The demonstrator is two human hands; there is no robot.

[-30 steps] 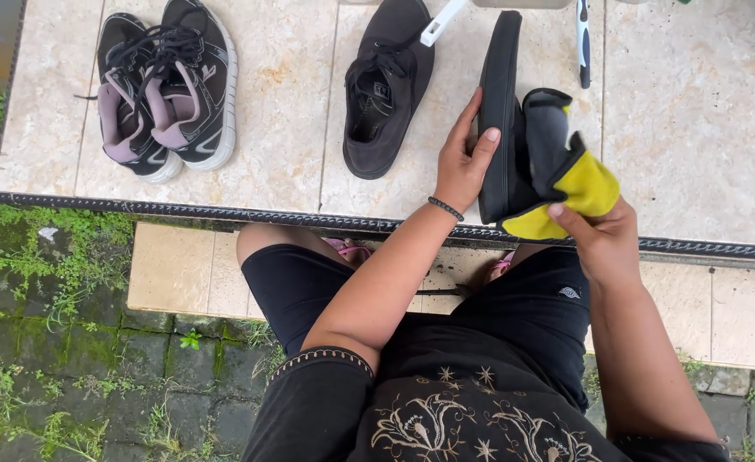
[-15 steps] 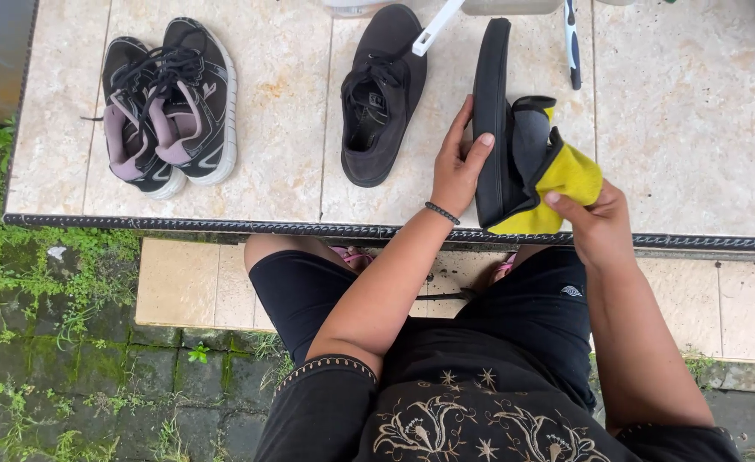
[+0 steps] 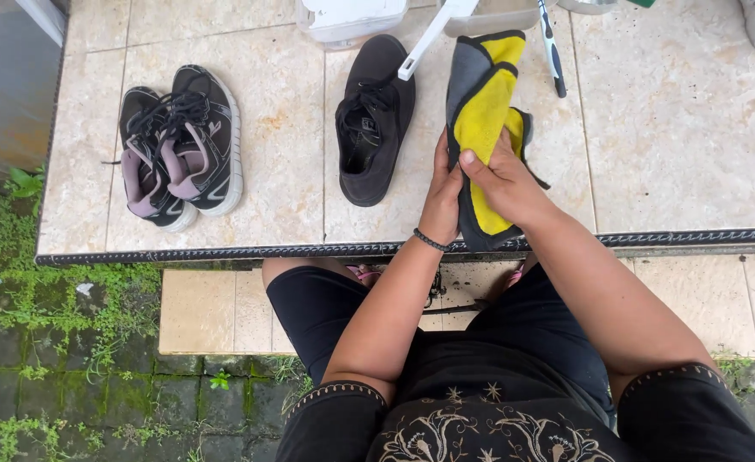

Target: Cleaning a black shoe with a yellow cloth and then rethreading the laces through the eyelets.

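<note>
1. Since the earlier frames, the yellow-and-grey cloth (image 3: 482,128) is now lying spread over the upturned black shoe (image 3: 467,224), where before it was bunched at the shoe's right side; the right hand (image 3: 506,181) has shifted from that side onto the top of the cloth.
2. Left hand (image 3: 442,201) is gripping the shoe's left edge, fingers wrapped round it and pointing away from the body, probably to be steadying the shoe on its side against the rubbing.
3. Right hand is lying flat, fingers pressing the cloth against the shoe, wrist bent down; it is holding the cloth in place, not pinching it.
4. Shoe is standing on edge on the tiled worktop (image 3: 677,145), between both hands, mostly hidden by the cloth; only its near end is showing below the right hand.
5. Both forearms are reaching forward from the lap and converging on the shoe; a dark bracelet (image 3: 429,240) is sitting on the left wrist.
6. Just left of the left hand, a second black shoe (image 3: 374,120) is lying upright, laces up.
7. Well to the left of it, a pair of black-and-pink sneakers (image 3: 176,147) is sitting side by side.
8. Beyond the hands, a white brush handle (image 3: 424,41) and a toothbrush (image 3: 551,50) are lying by clear containers (image 3: 352,19).
</note>
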